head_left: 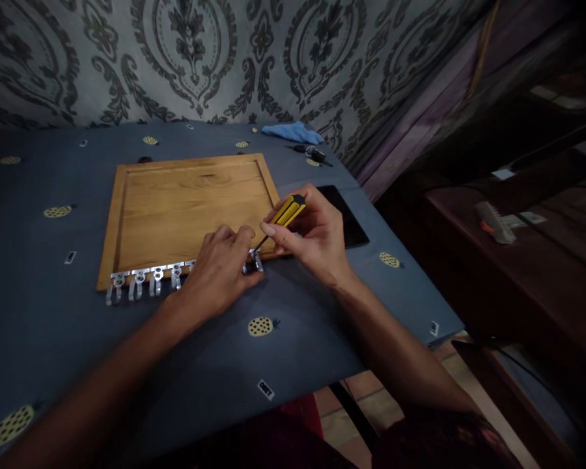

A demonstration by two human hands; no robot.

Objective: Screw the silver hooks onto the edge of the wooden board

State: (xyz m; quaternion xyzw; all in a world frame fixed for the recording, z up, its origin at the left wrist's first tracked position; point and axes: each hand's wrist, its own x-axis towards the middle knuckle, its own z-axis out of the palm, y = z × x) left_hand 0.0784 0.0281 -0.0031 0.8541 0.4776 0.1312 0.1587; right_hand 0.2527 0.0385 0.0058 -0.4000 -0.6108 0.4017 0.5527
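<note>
A wooden framed board [190, 208] lies flat on the table. Along its near edge runs a metal hook rail [149, 270] with several silver hooks. My left hand [217, 267] lies over the right part of the rail, fingers on the board and thumb below the edge, gripping the rail and hiding some hooks. In my right hand [317, 234] is a screwdriver [290, 211] with a yellow and black handle, pinched between thumb and fingers. Its tilted shaft reaches down to the rail's right end, at the last hook. Whether a screw sits under the tip is too small to tell.
A blue patterned cloth covers the table [312, 339]. A black flat tablet-like object [351, 221] lies right of the board. Behind are keys [315, 154] and a blue rag [293, 132], near the patterned curtain [190, 58]. A brush [494, 221] rests on dark furniture to the right.
</note>
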